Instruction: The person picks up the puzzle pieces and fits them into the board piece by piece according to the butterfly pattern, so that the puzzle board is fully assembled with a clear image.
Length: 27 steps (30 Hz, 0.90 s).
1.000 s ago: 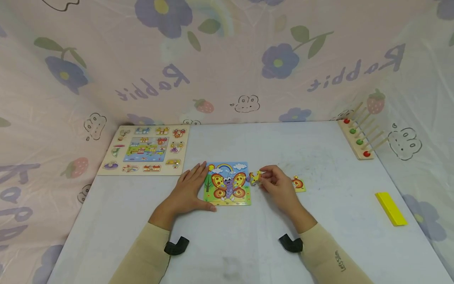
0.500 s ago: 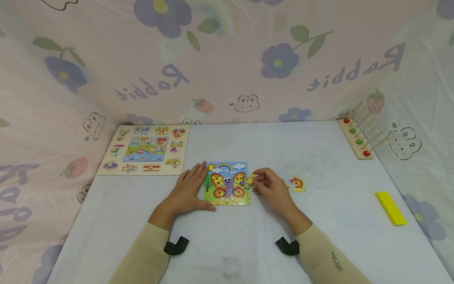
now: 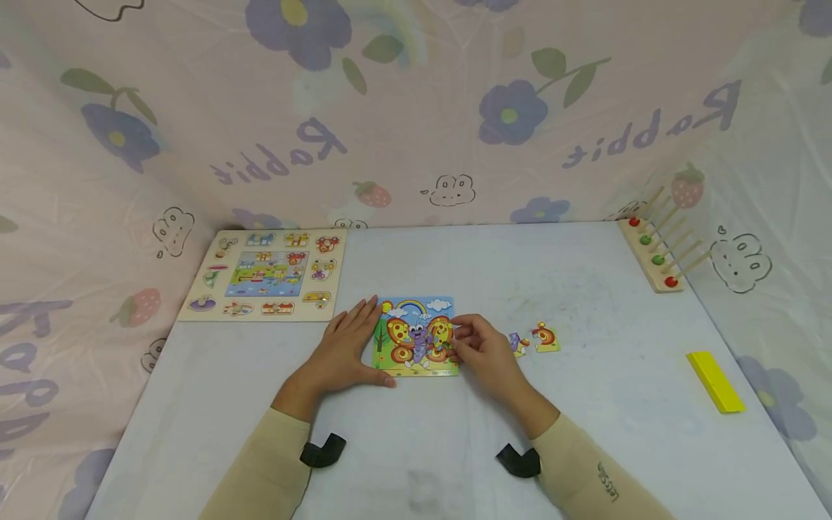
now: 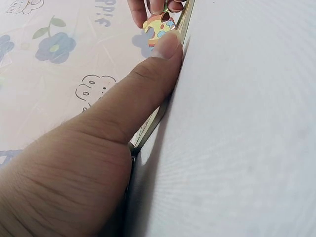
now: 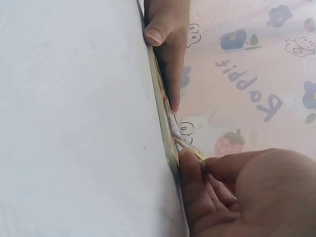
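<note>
My left hand (image 3: 344,354) lies flat with fingers extended, braced along the left edge of the butterfly jigsaw puzzle (image 3: 418,341); the thumb reaches out along its near edge. This hand grips nothing. The puzzle rests on the white table (image 3: 416,440), between my hands.

My right hand (image 3: 486,354) pinches a yellow spotted puzzle piece (image 3: 443,331) between thumb and fingertips. The piece is tilted over the butterfly's right-hand wing; whether its lower edge touches the puzzle, I cannot tell.

Two loose pieces lie on the table just right of my right hand: a purple-marked piece (image 3: 518,342) and, beside it, an orange spiral piece (image 3: 546,336). A wooden picture board (image 3: 263,310) is positioned at far left. A wooden peg rack (image 3: 652,258) with red and green beads (image 3: 659,260) stands at far right; a yellow bar (image 3: 716,383) lies nearer me.
</note>
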Tool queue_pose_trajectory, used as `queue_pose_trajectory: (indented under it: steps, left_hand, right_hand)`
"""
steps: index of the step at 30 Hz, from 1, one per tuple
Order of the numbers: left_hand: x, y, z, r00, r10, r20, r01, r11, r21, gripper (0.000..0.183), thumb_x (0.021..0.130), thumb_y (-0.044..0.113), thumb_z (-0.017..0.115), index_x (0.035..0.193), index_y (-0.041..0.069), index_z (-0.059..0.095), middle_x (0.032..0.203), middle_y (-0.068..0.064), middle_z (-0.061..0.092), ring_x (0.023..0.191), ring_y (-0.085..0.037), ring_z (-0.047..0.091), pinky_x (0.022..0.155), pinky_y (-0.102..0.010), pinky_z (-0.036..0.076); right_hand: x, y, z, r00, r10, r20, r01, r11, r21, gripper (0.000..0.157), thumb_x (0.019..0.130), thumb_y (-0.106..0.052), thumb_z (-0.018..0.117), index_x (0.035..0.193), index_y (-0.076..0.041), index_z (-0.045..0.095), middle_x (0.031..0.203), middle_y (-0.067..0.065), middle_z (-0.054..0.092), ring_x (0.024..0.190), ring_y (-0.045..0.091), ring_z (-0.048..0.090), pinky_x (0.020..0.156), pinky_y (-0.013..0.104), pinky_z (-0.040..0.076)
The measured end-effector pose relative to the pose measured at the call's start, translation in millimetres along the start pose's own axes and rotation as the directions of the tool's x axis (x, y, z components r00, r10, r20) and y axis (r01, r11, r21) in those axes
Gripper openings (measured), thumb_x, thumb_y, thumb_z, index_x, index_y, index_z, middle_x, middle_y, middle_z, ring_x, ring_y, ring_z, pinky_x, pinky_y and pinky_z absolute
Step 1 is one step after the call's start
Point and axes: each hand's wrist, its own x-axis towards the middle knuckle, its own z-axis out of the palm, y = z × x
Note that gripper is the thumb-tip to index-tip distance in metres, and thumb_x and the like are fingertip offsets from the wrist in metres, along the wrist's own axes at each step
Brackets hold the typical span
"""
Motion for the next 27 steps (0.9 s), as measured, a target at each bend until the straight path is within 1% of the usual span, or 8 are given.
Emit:
queue_pose_trajectory:
  steps: [3, 6, 11, 15, 18, 23, 27]
  left_hand:
    - [-0.4, -0.1, 0.7, 1.000, 0.000, -0.002, 0.000, 1.000, -0.004, 0.144, 0.071, 0.081, 0.086, 0.175, 0.010, 0.017, 0.182, -0.001, 0.004, 0.166, -0.022, -0.001, 0.130, -0.054, 0.002]
    - [-0.6, -0.2, 1.1, 1.000, -0.004, 0.001, 0.004, 1.000, -0.004, 0.144, 0.071, 0.082, 0.086, 0.176, 0.011, 0.016, 0.182, 0.000, 0.003, 0.166, -0.021, -0.002, 0.130, -0.054, 0.002]
    - [-0.6, -0.5, 0.3, 1.000, -0.003, 0.000, 0.003, 1.000, 0.005, 0.145, 0.071, 0.083, 0.085, 0.176, 0.011, 0.015, 0.182, 0.001, 0.002, 0.166, -0.021, -0.003, 0.130, -0.053, 0.001]
    - [-0.7, -0.3, -0.2, 1.000, -0.007, -0.001, 0.007, 1.000, 0.004, 0.144, 0.072, 0.082, 0.086, 0.176, 0.011, 0.015, 0.182, 0.001, 0.002, 0.166, -0.021, -0.003, 0.130, -0.053, 0.001]
    - [-0.7, -0.4, 0.3, 1.000, -0.008, -0.001, 0.008, 1.000, 0.000, 0.144, 0.072, 0.081, 0.086, 0.176, 0.011, 0.016, 0.182, 0.000, 0.003, 0.166, -0.021, -0.002, 0.130, -0.054, 0.002]
    - [-0.4, -0.4, 1.1, 1.000, -0.007, -0.001, 0.007, 1.000, -0.002, 0.144, 0.072, 0.082, 0.085, 0.176, 0.011, 0.016, 0.182, 0.000, 0.003, 0.166, -0.021, -0.003, 0.130, -0.054, 0.002]
    - [0.2, -0.6, 1.2, 1.000, -0.003, -0.003, 0.003, 1.000, 0.004, 0.144, 0.072, 0.083, 0.085, 0.176, 0.011, 0.015, 0.182, 0.001, 0.002, 0.166, -0.021, -0.003, 0.130, -0.054, 0.002]
  right_hand:
    - [-0.5, -1.3, 1.6, 1.000, 0.015, -0.018, -0.015, 1.000, 0.005, 0.036, 0.102, 0.011, 0.067, 0.136, 0.004, 0.063, 0.109, 0.019, 0.066, 0.089, 0.032, 0.074, 0.078, 0.036, 0.065]
    - [0.1, -1.2, 1.1, 0.999, 0.020, -0.035, -0.019, 0.999, 0.034, 0.035, 0.102, 0.012, 0.067, 0.137, 0.005, 0.062, 0.109, 0.021, 0.065, 0.091, 0.035, 0.075, 0.079, 0.037, 0.065]
    - [2.6, -0.7, 3.6, 0.998, 0.032, -0.059, -0.027, 0.997, 0.076, 0.035, 0.102, 0.013, 0.066, 0.136, 0.007, 0.062, 0.108, 0.023, 0.065, 0.093, 0.034, 0.076, 0.081, 0.037, 0.065]
    - [3.3, -1.7, 9.6, 0.998, 0.053, -0.040, -0.049, 0.996, 0.078, 0.037, 0.102, 0.010, 0.067, 0.139, 0.007, 0.062, 0.110, 0.020, 0.066, 0.094, 0.030, 0.075, 0.081, 0.035, 0.065]
    - [2.7, -2.2, 13.6, 0.997, 0.066, -0.038, -0.064, 0.996, 0.058, 0.037, 0.102, 0.007, 0.069, 0.139, 0.006, 0.063, 0.110, 0.017, 0.068, 0.095, 0.028, 0.074, 0.081, 0.034, 0.064]
    - [2.3, -2.7, 16.4, 0.994, 0.078, -0.072, -0.075, 0.996, 0.041, 0.035, 0.101, 0.008, 0.070, 0.136, 0.007, 0.063, 0.108, 0.016, 0.068, 0.092, 0.027, 0.074, 0.079, 0.033, 0.064]
    - [3.2, -2.4, 15.8, 0.991, 0.087, -0.099, -0.082, 0.995, 0.062, 0.036, 0.102, 0.010, 0.069, 0.137, 0.007, 0.063, 0.109, 0.019, 0.066, 0.093, 0.028, 0.074, 0.080, 0.033, 0.064]
